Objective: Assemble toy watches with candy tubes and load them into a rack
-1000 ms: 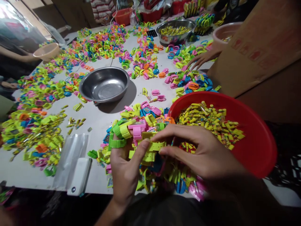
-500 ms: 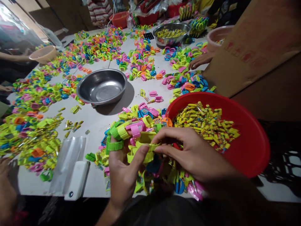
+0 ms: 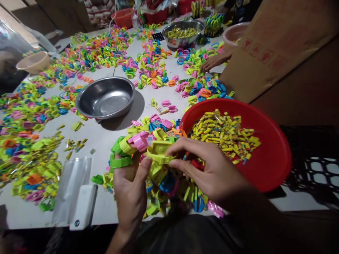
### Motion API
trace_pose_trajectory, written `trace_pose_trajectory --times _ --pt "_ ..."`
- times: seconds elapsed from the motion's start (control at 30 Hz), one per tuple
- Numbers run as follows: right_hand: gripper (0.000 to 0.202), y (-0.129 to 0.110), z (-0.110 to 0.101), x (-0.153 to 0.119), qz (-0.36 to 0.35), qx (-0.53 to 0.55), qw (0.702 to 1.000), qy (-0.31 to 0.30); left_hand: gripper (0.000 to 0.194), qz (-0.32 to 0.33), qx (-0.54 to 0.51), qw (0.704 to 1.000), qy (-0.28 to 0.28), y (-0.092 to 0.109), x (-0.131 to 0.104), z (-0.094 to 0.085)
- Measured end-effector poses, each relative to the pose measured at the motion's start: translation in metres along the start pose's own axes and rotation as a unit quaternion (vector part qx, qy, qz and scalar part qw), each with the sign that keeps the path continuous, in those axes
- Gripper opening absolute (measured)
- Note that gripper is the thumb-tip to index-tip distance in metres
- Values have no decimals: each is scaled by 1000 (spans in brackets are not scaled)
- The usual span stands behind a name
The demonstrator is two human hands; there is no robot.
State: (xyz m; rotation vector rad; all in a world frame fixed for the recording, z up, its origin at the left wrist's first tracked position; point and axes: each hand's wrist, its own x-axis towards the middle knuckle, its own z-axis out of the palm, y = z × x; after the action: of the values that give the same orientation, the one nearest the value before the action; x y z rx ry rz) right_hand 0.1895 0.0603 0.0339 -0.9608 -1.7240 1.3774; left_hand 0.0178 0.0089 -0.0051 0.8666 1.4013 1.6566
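My right hand pinches the strap of a yellow plastic toy watch between thumb and fingertips. My left hand carries several toy watches looped over its fingers, among them a green one and a pink one. Its thumb lies at the left edge of the pinched yellow watch; the fingertips are hidden behind the watches. Beneath both hands spreads a pile of mixed toy watches. Right of it stands a red basin holding small yellow wrapped pieces.
A steel bowl stands left of centre. At the front left lie a clear plastic sleeve and a white device. Heaps of toy watches cover the far table. A cardboard box blocks the right; a co-worker's hand reaches beside it.
The view has shifted, so most things appear farther left. My right hand has tilted the yellow toy watch so its face shows more, and my left thumb has drawn back to its edge.
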Motion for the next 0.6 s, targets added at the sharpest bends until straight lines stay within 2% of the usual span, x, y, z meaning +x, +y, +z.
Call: trace_pose_trajectory --times 0.07,0.2,0.33,0.47,0.6 --pt "10 -1 0 -2 -21 -19 1000 14 50 -15 -12 1000 -11 -5 0 -1" --pt "9 0 5 -4 -31 -13 999 1 49 -37 -7 999 -20 -10 -4 -6" --pt "12 5 11 -7 -108 -11 994 1 52 -32 2 999 -29 -9 -7 -7" --pt "21 11 14 -13 -119 -57 990 -43 59 -20 14 999 -39 -7 -11 -6" --pt "18 13 8 -18 -141 -91 983 -71 47 2 39 999 -23 -9 -11 -4"
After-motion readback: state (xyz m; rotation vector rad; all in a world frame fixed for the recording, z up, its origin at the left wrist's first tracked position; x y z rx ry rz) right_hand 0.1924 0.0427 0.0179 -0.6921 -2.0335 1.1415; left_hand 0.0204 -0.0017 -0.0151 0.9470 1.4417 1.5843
